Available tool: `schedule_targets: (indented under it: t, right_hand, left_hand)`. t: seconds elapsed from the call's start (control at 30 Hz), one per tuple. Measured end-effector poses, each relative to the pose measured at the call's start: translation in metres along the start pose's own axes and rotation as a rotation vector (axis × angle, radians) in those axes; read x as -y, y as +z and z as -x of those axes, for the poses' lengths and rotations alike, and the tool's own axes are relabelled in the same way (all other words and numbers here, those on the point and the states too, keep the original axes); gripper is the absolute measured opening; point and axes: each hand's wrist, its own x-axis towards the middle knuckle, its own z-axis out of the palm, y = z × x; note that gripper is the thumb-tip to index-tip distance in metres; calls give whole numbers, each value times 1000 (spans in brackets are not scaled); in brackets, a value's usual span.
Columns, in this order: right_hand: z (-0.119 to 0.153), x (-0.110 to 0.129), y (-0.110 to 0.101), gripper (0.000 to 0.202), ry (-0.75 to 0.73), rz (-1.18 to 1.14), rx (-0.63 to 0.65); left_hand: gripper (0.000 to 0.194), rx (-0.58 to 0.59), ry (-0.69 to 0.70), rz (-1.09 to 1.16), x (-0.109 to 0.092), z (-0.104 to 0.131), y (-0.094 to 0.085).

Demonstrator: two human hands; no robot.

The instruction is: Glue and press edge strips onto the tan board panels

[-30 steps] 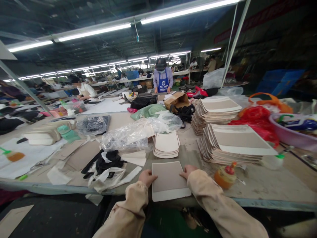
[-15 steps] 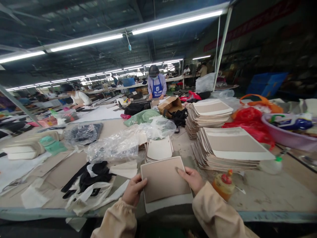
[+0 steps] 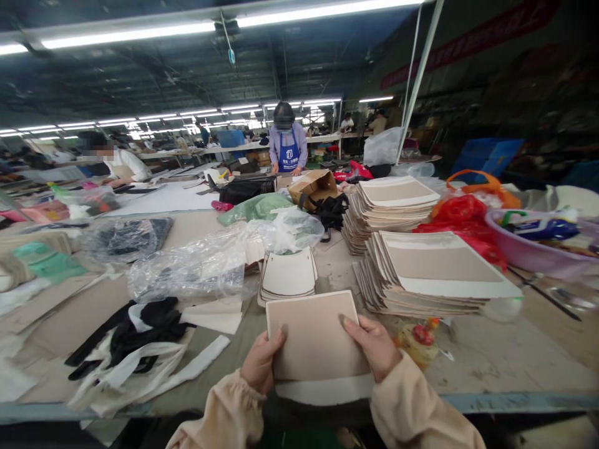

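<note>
Tube lights (image 3: 327, 13), high beyond the left hand (image 3: 262, 362) and right hand (image 3: 377, 349): white, glaring. Ceiling (image 3: 159, 81) around them: dim. Light at the hands: soft, moderate. Clear plastic (image 3: 187, 265), ahead and left of the left hand: small glints. Basin (image 3: 519, 249), right of the right hand: stretched by wide-angle distortion. Background, far right of the hands: deep gloom. Far left: blurred

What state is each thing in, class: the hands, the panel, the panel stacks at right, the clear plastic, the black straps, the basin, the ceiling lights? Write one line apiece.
Left hand: closed on panel's left edge
Right hand: closed on panel's right edge
Panel: held, beige face showing
Panel stacks: piled, edges uneven
Clear plastic: crumpled
Black straps: tangled
Basin: uncovered, filled with items
Ceiling lights: lit
</note>
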Motion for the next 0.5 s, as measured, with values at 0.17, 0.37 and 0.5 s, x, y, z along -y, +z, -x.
schedule_targets:
  t: [0.17,0.37,0.5]
  right_hand:
    - [5,-5,5,40,93,-71,3]
    - [0,-13,-18,47,-133,569,-53]
    - [33,5,-35,48,-533,1017,-262]
  left_hand:
    - [49,51,-53,67,-2,7,-3]
    - [52,-13,-110,-79,-4,3,-9]
    - [47,-39,-181,-199,-4,9,-27]
